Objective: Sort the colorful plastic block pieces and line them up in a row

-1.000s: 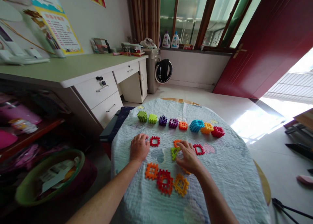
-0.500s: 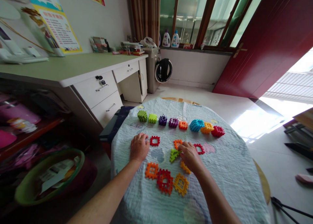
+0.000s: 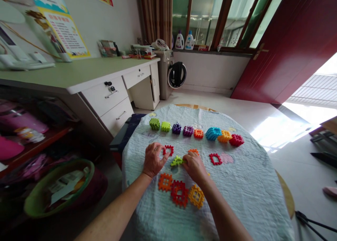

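Note:
My right hand (image 3: 195,166) pinches a lime-green triangular building piece (image 3: 177,161) at its right end, a little left of the table's middle. My left hand (image 3: 154,159) is just left of that piece, thumb and fingers apart, with nothing visible in it. Close to its fingertips lies a red square frame piece (image 3: 169,150). Beyond my right hand an orange piece (image 3: 194,151) is partly hidden, and to the right lies another red frame (image 3: 215,159). Nearer me are an orange square (image 3: 165,182), stacked-looking red pieces (image 3: 179,193) and a yellow square (image 3: 196,196).
Along the far side of the cloth-covered table (image 3: 237,199) runs a row of stacked pieces: green (image 3: 154,124), purple (image 3: 187,131), blue (image 3: 213,133), red (image 3: 236,140) and others. A desk (image 3: 100,70) and a basket (image 3: 92,170) stand at the left.
My right hand has moved left with the green piece, which now appears tilted. My left hand has shifted right toward it, with thumb and fingers spread.

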### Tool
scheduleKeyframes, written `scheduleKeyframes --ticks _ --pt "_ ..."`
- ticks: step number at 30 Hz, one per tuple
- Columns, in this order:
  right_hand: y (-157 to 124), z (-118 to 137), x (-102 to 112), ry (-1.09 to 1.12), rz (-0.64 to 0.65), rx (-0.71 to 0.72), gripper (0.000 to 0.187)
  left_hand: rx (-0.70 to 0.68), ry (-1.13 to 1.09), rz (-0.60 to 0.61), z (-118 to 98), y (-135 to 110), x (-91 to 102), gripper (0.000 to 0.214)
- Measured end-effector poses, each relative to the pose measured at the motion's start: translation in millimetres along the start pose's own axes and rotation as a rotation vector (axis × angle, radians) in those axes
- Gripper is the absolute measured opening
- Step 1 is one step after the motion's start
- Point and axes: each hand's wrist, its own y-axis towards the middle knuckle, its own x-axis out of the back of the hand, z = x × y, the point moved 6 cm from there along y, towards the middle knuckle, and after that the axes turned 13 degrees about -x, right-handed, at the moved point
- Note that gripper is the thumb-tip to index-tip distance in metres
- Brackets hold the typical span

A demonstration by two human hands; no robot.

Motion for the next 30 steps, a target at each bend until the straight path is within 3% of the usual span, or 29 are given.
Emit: scheduleKeyframes --ticks 3,6,9,14,17,20,25,30 --pt "0.8 -8.7 2.3 0.079 -0.028 -0.001 0.017 -0.105 -0.027 0.089 -11.4 -0.1 -2.4 0.029" --pt "-3.0 -33.9 18.5 0.188 -0.067 -0.041 0.018 -0.18 -0.043 0.156 -17.4 -0.6 -6.2 0.035" --pt "-13.8 -50.4 30.3 0.21 -0.008 -0.051 0.014 -0.231 -0.057 0.22 -22.1 -1.3 -9.8 0.037" --pt "-34.2 -38.2 19.5 0.145 0.085 0.004 0.018 -0.299 -0.078 0.288 -32.1 -1.6 -12.5 0.035" --pt "-36.0 -29.1 7.3 0.144 0.097 0.027 0.008 -0.33 -0.057 0.324 -35.9 -1.6 -14.1 0.031" --pt "-29.3 -37.1 11.5 0.211 0.015 0.016 0.013 -0.338 -0.053 0.335 -36.8 -1.3 -14.7 0.028" --pt "-17.2 -80.8 30.8 0.343 -0.183 -0.075 0.015 -0.326 -0.072 0.347 -35.0 -1.0 -15.9 0.026" --pt "-21.1 -101.5 20.6 0.325 -0.258 -0.07 0.032 -0.294 -0.105 0.417 -32.0 1.4 -19.3 0.023"
